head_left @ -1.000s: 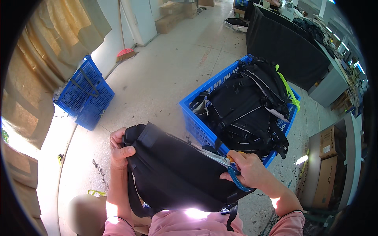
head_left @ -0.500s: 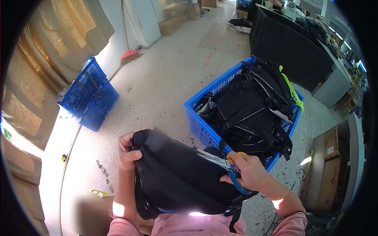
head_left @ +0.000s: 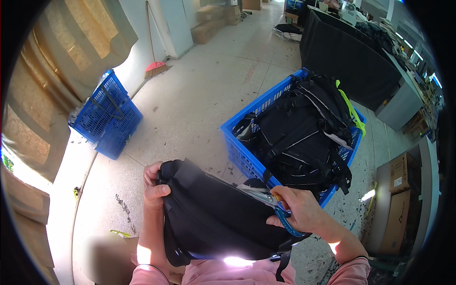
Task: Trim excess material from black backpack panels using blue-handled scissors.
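Observation:
A black fabric bag (head_left: 213, 213) is stretched across my lap, its upper edge running down to the right. My left hand (head_left: 154, 185) grips the bag's upper left corner, thumb in front and fingers folded round behind. In my right hand (head_left: 301, 211) are scissors (head_left: 261, 195) with silver blades and blue and orange handles. The blades point left along the bag's upper edge; whether fabric lies between them I cannot tell. A black strap (head_left: 283, 267) hangs from the bag's lower right side.
A blue plastic crate (head_left: 247, 154) filled with black bags (head_left: 304, 128) stands ahead on the right. Smaller blue baskets (head_left: 111, 121) are at the left by the curtain. A broom (head_left: 154, 66) leans on the far wall. Cardboard boxes (head_left: 399, 213) sit on a shelf at right.
The scissors' handles have come closer together in my right hand, and the blades look more closed. My left hand keeps its hold on the bag, almost unmoved.

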The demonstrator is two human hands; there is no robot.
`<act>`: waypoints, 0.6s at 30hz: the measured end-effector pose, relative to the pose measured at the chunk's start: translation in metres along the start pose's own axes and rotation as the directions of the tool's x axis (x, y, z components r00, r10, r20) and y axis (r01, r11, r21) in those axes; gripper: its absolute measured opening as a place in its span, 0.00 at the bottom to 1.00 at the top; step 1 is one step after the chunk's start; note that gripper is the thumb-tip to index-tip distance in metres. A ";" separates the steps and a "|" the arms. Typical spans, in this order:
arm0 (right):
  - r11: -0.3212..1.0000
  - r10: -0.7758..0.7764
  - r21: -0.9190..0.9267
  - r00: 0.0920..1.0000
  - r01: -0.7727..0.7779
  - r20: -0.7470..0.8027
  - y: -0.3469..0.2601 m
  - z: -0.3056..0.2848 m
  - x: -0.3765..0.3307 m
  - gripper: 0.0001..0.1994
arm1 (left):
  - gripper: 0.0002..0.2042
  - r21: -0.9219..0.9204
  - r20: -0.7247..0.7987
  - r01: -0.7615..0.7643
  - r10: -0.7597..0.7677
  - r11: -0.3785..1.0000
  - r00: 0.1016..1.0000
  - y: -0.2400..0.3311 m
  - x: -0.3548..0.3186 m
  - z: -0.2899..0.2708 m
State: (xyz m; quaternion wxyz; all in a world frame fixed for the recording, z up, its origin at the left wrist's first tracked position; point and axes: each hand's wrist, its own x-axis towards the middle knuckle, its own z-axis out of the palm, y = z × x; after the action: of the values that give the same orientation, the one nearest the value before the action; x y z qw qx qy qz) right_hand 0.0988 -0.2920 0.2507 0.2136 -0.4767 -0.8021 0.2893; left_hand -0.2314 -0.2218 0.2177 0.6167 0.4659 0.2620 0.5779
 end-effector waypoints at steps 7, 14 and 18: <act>0.991 -0.040 -0.131 0.999 0.040 0.003 -0.001 -0.008 0.004 0.37 | 0.21 -0.017 0.032 -0.012 0.013 1.000 0.999 0.000 -0.001 -0.003; 0.988 -0.087 -0.130 0.996 0.087 0.003 0.004 -0.009 -0.003 0.37 | 0.20 -0.030 0.025 -0.005 0.006 1.000 1.000 0.000 -0.001 0.004; 0.984 -0.083 -0.159 0.996 0.080 -0.016 0.000 -0.005 0.002 0.37 | 0.20 -0.037 0.050 0.007 -0.005 0.999 0.999 0.000 -0.001 0.004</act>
State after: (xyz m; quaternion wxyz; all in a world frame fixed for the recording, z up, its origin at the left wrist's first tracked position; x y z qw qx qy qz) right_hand 0.1006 -0.2886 0.2550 0.1959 -0.4622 -0.8388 0.2104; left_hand -0.2283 -0.2237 0.2194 0.6332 0.4678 0.2371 0.5692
